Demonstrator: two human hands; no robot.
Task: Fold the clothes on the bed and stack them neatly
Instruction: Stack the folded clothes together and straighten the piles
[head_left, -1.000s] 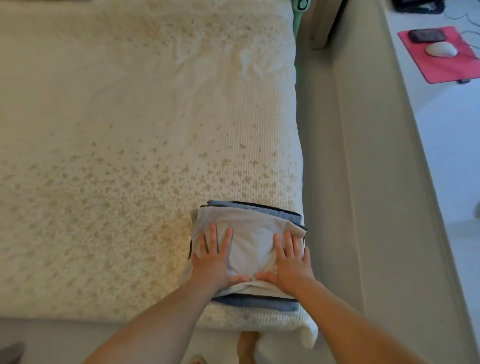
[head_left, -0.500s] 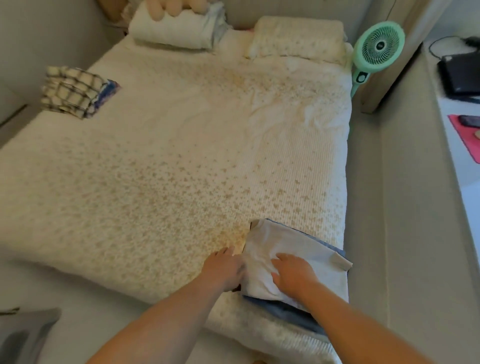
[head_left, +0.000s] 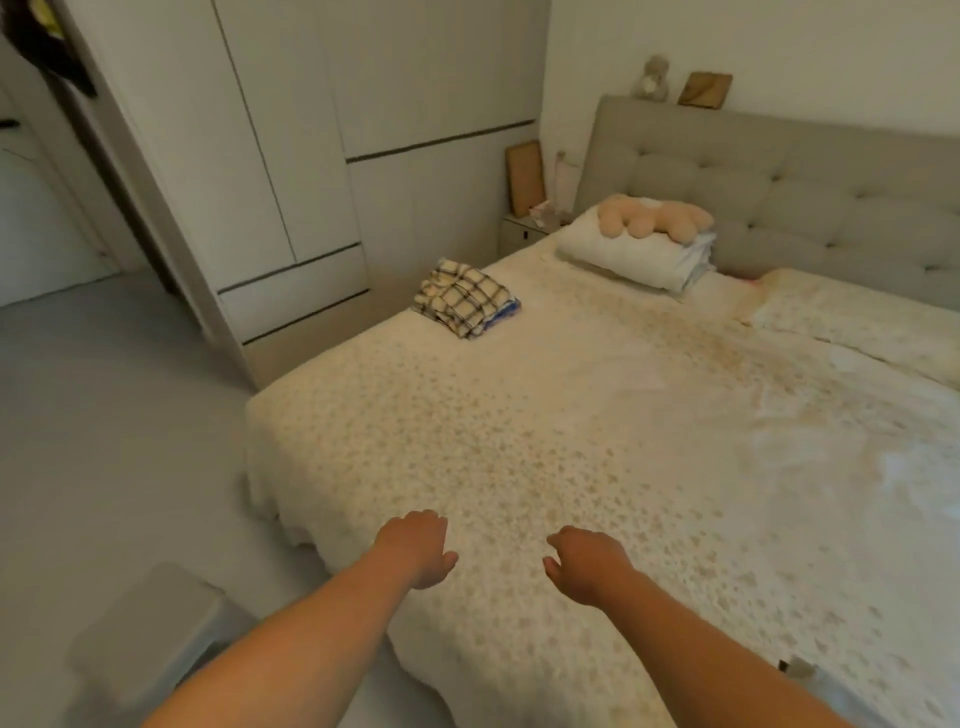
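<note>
A folded checked cloth (head_left: 462, 297) with a blue layer under it lies on the far left part of the bed (head_left: 597, 441). My left hand (head_left: 415, 545) and my right hand (head_left: 587, 561) hover over the bed's near corner, fingers loosely curled, holding nothing. Both are far from the checked cloth. The folded stack I pressed on a moment ago is out of view.
A rolled white quilt (head_left: 639, 254) with a plush toy (head_left: 649, 218) on it lies by the grey headboard (head_left: 779, 192). White wardrobes (head_left: 311, 156) stand left of the bed. A grey bin (head_left: 150, 639) sits on the floor at the near left.
Both hands have left the folded white-and-blue stack, which is gone from view. The view has swung left and up, showing the far side of the bed.
</note>
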